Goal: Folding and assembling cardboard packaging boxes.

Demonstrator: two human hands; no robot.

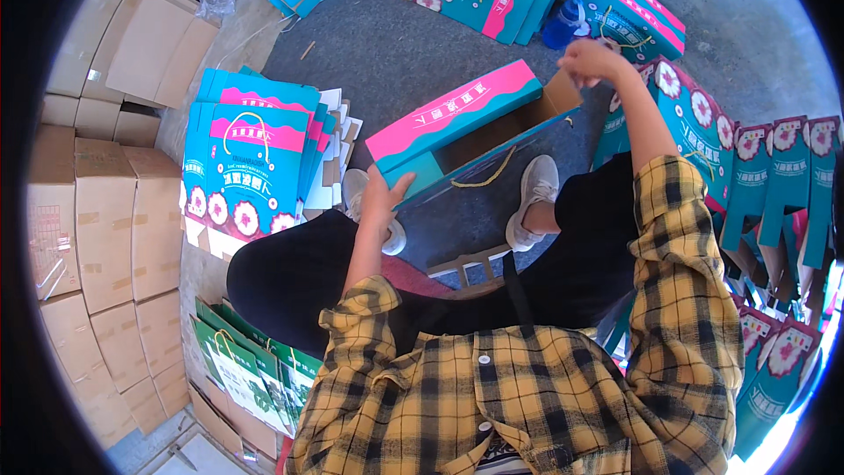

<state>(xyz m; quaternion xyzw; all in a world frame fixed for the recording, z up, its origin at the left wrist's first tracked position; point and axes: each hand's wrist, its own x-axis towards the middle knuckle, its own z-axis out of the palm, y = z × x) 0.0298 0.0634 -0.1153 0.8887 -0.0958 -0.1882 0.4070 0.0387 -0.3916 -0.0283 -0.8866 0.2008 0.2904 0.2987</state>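
Between my knees, an open teal and pink cardboard gift box (462, 114) lies tilted, its brown inside showing and a yellow cord handle (485, 178) hanging along its near edge. My left hand (383, 200) grips the box's left end, thumb on the teal end panel and the other fingers partly hidden. At the opposite end my right hand (592, 63) is closed, with curled fingers at the top edge of a raised brown end flap (561, 93).
Flat teal cartons (255, 163) are stacked at the left, beside a wall of brown boxes (105, 220). More teal boxes (673, 114) stand at the right, near a blue bottle (563, 25). Green cartons (255, 361) lean at the lower left.
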